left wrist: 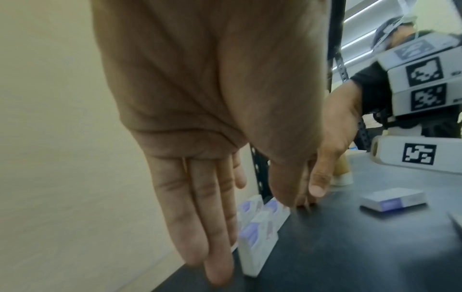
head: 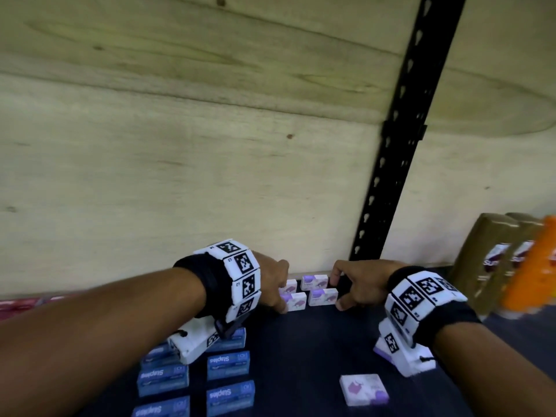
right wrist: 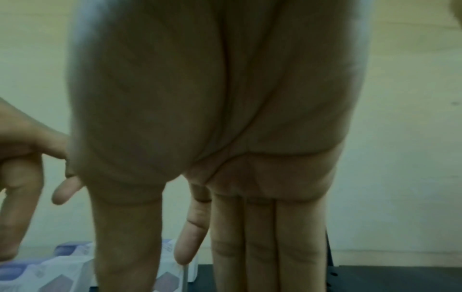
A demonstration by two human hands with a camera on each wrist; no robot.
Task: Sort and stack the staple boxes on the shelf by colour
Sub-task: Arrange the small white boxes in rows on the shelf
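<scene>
Several white-and-purple staple boxes (head: 314, 289) sit tight together at the back of the dark shelf (head: 301, 350), against the wooden wall. My left hand (head: 281, 294) lies at the group's left side and my right hand (head: 338, 291) at its right side. In the left wrist view the fingers (left wrist: 200, 227) hang straight beside the purple boxes (left wrist: 260, 243). The right hand's fingers (right wrist: 265, 233) are also straight, with the boxes (right wrist: 67, 274) low on the left. Neither hand holds anything. One loose purple box (head: 363, 389) lies flat at the front right. Several blue staple boxes (head: 228, 364) stand in rows at the front left.
A black perforated upright (head: 391, 164) rises just behind the right hand. Brown wrapped packs (head: 487, 260) and an orange pack (head: 538, 272) stand at the far right. Red items (head: 18, 305) show at the left edge. The wooden back wall (head: 180, 145) closes the shelf.
</scene>
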